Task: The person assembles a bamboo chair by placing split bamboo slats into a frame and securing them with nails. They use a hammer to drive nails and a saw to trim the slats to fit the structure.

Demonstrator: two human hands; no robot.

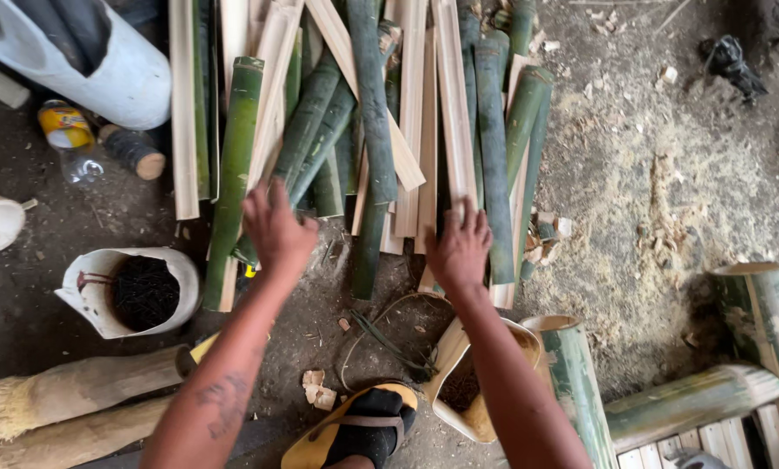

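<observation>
Split bamboo strips (367,130) lie on the floor (667,174), long axes running away from the person. Left hand (276,227), fingers spread, rests on green strips. Right hand (460,247), fingers apart, presses a pale strip's (454,113) near end; neither grips.

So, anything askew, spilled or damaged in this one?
Mostly the split bamboo strips: they lie crisscrossed under both hands rather than stacked. Shavings are scattered over the ground on the right. Nothing looks broken.
</observation>
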